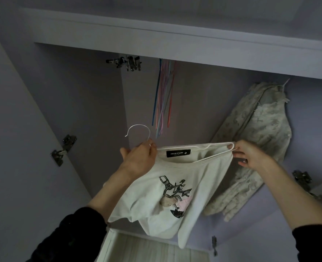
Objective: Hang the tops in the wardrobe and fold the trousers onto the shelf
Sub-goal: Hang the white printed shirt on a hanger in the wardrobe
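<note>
A white T-shirt (pixel 175 178) with a cartoon print and a black neck label hangs on a white hanger (pixel 200 147), held up inside the open wardrobe. My left hand (pixel 139 157) grips the hanger at the base of its metal hook (pixel 137 130). At the hanger's right end, my right hand (pixel 251 154) pinches the hanger arm and the shirt's shoulder. A pale patterned top (pixel 260 129) hangs in the wardrobe to the right, just behind my right hand.
Several coloured empty hangers (pixel 163 97) hang from under the wardrobe's top panel (pixel 175 40). Metal clip hangers (pixel 128 62) hang to their left. Door hinges (pixel 62 150) sit on the open doors at both sides. A pale slatted panel (pixel 147 248) lies below.
</note>
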